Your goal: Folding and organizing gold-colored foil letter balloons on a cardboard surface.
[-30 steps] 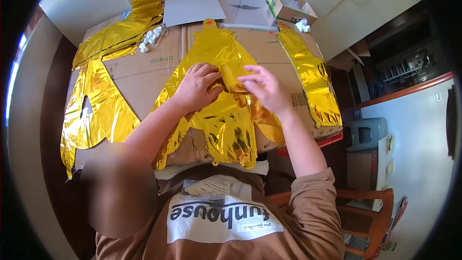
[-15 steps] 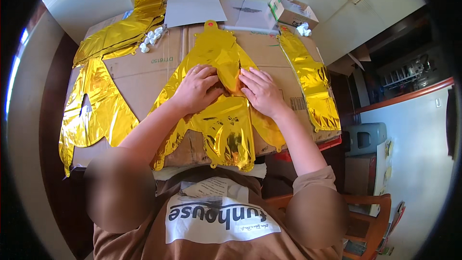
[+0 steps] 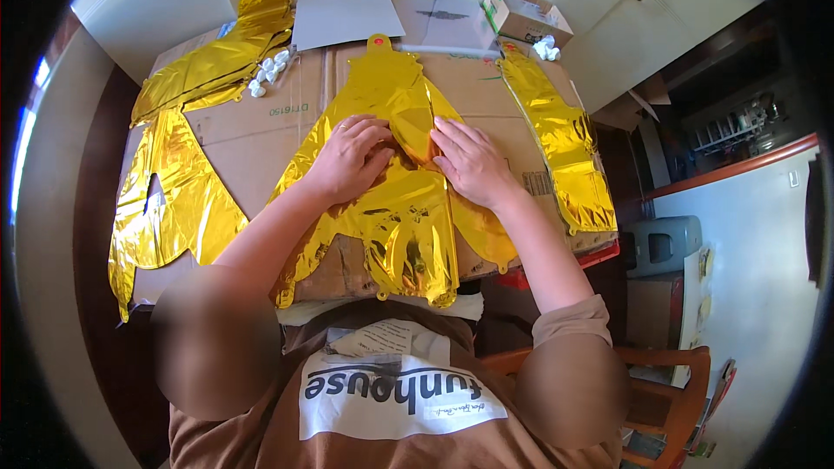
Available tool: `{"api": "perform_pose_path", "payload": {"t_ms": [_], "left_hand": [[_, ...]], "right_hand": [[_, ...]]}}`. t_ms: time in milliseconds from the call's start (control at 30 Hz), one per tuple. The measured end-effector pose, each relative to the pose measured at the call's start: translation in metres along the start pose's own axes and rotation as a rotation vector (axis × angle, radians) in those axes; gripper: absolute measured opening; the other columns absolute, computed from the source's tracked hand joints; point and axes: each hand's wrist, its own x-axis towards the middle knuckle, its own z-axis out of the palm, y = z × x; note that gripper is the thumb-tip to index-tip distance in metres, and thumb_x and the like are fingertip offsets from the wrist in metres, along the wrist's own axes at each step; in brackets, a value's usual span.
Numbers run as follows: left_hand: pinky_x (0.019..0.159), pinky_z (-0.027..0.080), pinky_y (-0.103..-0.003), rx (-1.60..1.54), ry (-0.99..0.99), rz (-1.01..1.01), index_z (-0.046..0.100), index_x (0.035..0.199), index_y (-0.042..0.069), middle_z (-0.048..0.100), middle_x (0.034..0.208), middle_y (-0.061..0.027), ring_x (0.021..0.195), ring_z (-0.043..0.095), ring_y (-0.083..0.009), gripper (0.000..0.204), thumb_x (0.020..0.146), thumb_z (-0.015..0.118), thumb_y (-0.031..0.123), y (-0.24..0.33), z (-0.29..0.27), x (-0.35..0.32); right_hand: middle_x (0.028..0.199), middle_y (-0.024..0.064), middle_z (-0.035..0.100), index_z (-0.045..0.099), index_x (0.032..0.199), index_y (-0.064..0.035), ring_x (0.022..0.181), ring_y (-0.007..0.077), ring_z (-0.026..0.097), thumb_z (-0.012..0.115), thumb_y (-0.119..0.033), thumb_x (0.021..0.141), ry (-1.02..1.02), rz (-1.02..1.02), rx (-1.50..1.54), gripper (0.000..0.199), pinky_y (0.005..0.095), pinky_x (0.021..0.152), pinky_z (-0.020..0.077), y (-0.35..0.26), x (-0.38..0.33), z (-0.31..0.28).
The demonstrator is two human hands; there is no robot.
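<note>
Head view: the left hand [image 3: 352, 158] curls over the gold foil [image 3: 407, 208]; the right hand [image 3: 473, 163], fingers together, touches its crease; whether either pinches it, I can't tell. Foil lies spread on the cardboard [image 3: 261, 143], between other gold pieces [image 3: 569, 152].

Across your worktop [image 3: 265, 135], the middle foil balloon [image 3: 404, 208] lies under your left hand [image 3: 352, 161] and right hand [image 3: 472, 161]. On your left, the far balloon [image 3: 204, 65], tissue wads [image 3: 271, 68] at its right, lies behind the near balloon [image 3: 182, 174]; on your right, the side balloon [image 3: 566, 148]. Behind: paper sheet [image 3: 347, 19], then carton [image 3: 524, 28] rightward.
</note>
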Motion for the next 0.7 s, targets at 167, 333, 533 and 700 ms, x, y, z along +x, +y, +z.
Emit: {"api": "perform_pose_path", "payload": {"t_ms": [167,333,533,700], "left_hand": [[0.107,0.043,-0.049,0.144,0.034,0.034,0.066,0.114,-0.001,0.065,0.123,-0.0178,0.121,0.057,-0.0379,0.034,0.085,0.072,0.014,0.004,0.002,0.000],[0.109,0.041,-0.049,0.203,0.016,0.093,0.067,0.114,-0.001,0.065,0.123,-0.0177,0.123,0.057,-0.0375,0.036,0.084,0.073,0.017,0.001,0.007,0.001],[0.111,0.039,-0.050,0.172,-0.020,0.066,0.065,0.117,-0.001,0.064,0.129,-0.0194,0.127,0.054,-0.0392,0.037,0.086,0.071,0.019,0.008,0.004,0.002],[0.113,0.037,-0.051,0.143,-0.064,0.049,0.060,0.125,-0.001,0.062,0.134,-0.0200,0.131,0.050,-0.0419,0.042,0.086,0.068,0.015,0.008,0.004,-0.001]], "right_hand": [[0.144,0.0170,0.056,0.061,0.131,0.0020,0.132,0.0337,0.053,0.066,-0.020,0.095,0.016,-0.003,0.001,0.042,0.0437,0.111,0.0421,-0.002,0.001,-0.003],[0.144,0.0176,0.056,0.059,0.132,0.0027,0.133,0.0351,0.051,0.061,-0.026,0.098,-0.003,-0.009,0.023,0.044,0.0451,0.113,0.0396,0.003,0.001,0.000],[0.140,0.0162,0.060,0.062,0.130,0.0008,0.132,0.0340,0.054,0.064,-0.021,0.097,0.026,0.000,0.019,0.040,0.0441,0.112,0.0420,0.005,0.001,0.000],[0.140,0.0154,0.060,0.062,0.130,-0.0002,0.131,0.0336,0.055,0.064,-0.021,0.096,0.013,-0.007,-0.041,0.040,0.0439,0.112,0.0425,0.009,0.002,-0.004]]}}
